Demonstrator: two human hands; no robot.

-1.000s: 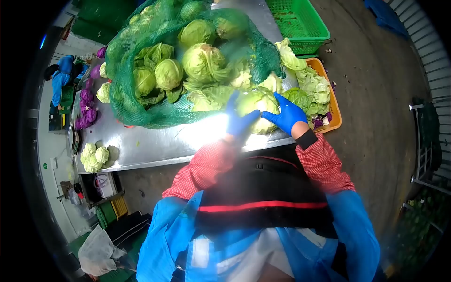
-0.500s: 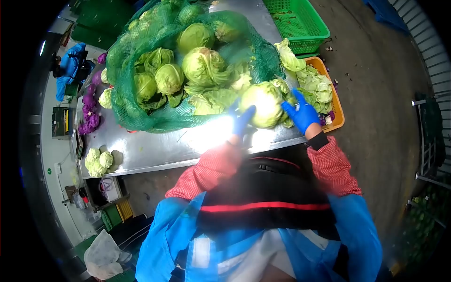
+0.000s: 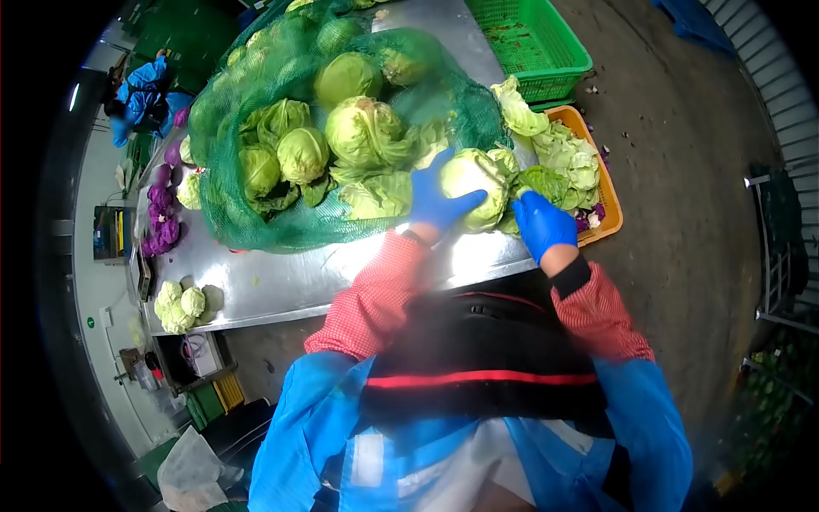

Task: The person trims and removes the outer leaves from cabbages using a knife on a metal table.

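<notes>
A pale green cabbage point(image 3: 471, 177) rests near the front edge of the metal table. Gloved in blue, my left hand point(image 3: 439, 203) grips its left side, thumb laid across the front. My right hand point(image 3: 546, 229), in a blue glove too, has its fingers closed on a green cabbage leaf point(image 3: 544, 183) at the cabbage's right side; the fingertips are partly hidden. Just beyond, a green mesh bag point(image 3: 281, 239) lies spread open with several cabbages, one large head point(image 3: 365, 132) among them.
An orange crate point(image 3: 607, 183) of trimmed leaves stands at the table's right end, below a green crate point(image 3: 559, 81). Purple cabbages point(image 3: 160, 226) and a few trimmed pale heads point(image 3: 179, 305) sit on the metal table point(image 3: 281, 286). A person in blue point(image 3: 143, 94) is at far left.
My left hand has come round the cabbage's left side, its thumb across the front. My right hand has closed and turned downward, and a green leaf now stands out from the cabbage there.
</notes>
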